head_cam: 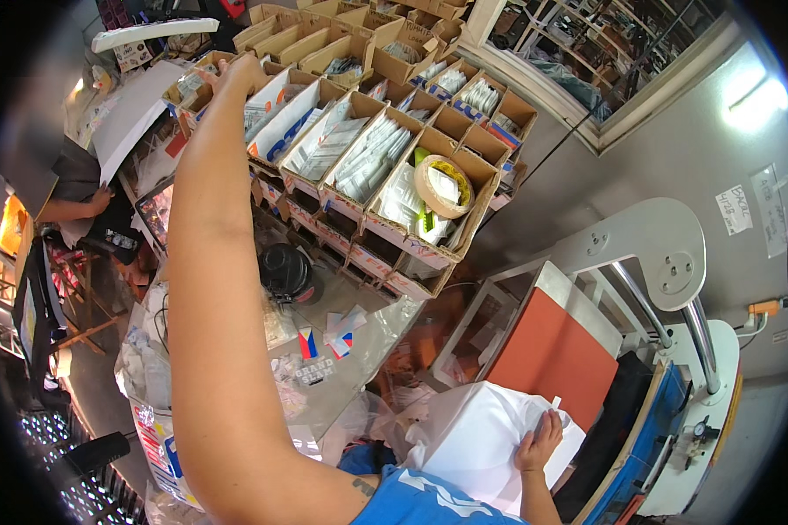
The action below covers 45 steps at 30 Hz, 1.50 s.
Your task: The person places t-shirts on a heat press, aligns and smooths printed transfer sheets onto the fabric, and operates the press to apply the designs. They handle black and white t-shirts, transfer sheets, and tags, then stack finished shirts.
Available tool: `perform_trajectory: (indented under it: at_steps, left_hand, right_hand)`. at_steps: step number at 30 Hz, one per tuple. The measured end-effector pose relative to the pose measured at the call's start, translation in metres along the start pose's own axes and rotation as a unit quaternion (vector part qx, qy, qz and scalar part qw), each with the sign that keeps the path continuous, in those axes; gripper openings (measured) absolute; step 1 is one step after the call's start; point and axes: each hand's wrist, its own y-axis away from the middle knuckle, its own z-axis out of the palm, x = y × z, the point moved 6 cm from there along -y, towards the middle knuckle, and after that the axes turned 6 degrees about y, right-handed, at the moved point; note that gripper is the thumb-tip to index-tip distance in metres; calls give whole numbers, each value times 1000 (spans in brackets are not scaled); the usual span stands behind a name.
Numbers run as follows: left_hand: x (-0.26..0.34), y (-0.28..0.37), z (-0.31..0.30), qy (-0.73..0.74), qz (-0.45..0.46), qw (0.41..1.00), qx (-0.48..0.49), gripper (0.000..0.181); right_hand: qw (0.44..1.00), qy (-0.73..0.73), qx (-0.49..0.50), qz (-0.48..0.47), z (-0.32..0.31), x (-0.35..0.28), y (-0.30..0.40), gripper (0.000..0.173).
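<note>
My left arm stretches forward to the cardboard organizer boxes, and my left hand (240, 73) is over a small compartment (200, 88) at their left end. Its fingertips are partly hidden, so I cannot tell whether they grip anything. My right hand (538, 443) lies on a white cloth (473, 426), probably a garment, with its fingers on top of the fabric. The cloth spreads from before my body onto the edge of the red-orange pad (545, 354) of a heat press (673, 262). Long cardboard bins (368, 154) hold upright stacks of printed transfers.
A masking tape roll (443, 187) sits in the nearest bin. Below stand a black lidded container (285, 272) and a table (361, 335) with small flag prints (308, 342) and plastic scraps. Another person's hand (100, 200) is at the left, by a white sheet (134, 118).
</note>
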Motion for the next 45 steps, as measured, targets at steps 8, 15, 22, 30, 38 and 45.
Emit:
perform_trajectory:
  at_steps: [8, 15, 22, 30, 38, 45]
  left_hand:
    - [2, -8, -5, 23, 32, 998, 44, 92]
    - [21, 1, -10, -43, 160, 986, 28, 53]
    - [11, 2, -3, 31, 203, 974, 97, 32]
    - [16, -4, -6, -3, 234, 964, 129, 35]
    - [17, 15, -40, 109, 262, 942, 178, 12]
    - [-2, 17, -28, 78, 425, 874, 222, 37]
  right_hand:
    - [1000, -3, 0, -15, -2, -4, -3, 54]
    - [1000, 1, -7, -2, 2, -1, -1, 56]
    - [1000, -5, 8, -23, -1, -3, -2, 56]
    - [1000, 3, -2, -14, -1, -3, -4, 55]
    - [1000, -2, -1, -11, 2, -4, -2, 55]
    - [1000, -7, 6, -19, 1, -4, -5, 55]
